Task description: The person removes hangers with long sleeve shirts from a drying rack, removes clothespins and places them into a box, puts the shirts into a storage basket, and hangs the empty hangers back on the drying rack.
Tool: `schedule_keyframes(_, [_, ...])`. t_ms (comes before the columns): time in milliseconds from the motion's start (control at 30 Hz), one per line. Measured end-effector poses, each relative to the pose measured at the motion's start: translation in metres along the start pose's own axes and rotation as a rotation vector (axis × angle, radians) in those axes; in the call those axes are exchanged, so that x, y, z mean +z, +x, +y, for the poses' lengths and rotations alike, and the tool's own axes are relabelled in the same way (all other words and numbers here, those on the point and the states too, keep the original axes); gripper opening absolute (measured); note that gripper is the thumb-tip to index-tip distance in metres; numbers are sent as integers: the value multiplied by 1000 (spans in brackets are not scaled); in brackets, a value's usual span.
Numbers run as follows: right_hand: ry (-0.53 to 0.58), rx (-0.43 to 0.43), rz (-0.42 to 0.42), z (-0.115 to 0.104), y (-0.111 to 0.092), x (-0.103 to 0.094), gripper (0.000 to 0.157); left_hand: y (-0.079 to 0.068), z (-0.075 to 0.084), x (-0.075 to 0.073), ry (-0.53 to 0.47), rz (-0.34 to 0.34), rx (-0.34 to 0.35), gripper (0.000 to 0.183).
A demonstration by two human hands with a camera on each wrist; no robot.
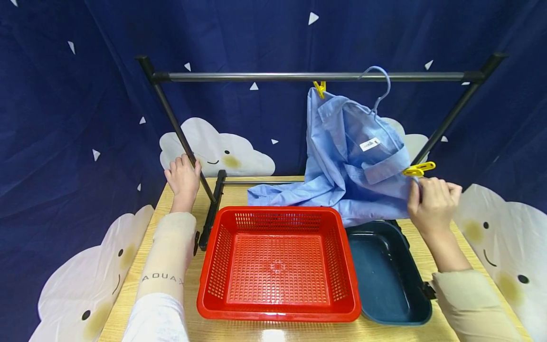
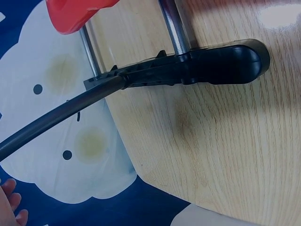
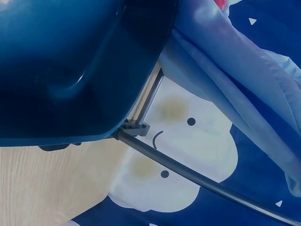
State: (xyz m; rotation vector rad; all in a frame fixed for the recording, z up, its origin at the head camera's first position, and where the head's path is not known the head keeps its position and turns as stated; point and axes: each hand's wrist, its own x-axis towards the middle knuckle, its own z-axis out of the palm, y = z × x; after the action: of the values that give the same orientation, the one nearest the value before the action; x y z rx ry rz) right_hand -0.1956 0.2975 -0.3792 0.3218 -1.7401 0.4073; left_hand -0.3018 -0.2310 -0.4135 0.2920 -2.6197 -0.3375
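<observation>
Hanging: blue shirt on hanger, hook over bar | two clips on | right hand: fingers pinching shirt edge | left hand: grip unclear | remaining, probably: straighten, release

A pale blue garment with a white label hung tilted on a blue hanger, one shoulder in the right hand, lower folds trailing toward the left hand. One yellow clip sat just above the right hand; another gripped fabric higher and leftward.
</observation>
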Motion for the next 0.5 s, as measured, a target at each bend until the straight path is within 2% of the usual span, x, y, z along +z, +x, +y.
schedule_keyframes(500, [47, -117, -83, -8, -5, 11, 34, -1, 0, 0, -7, -4, -3, 46])
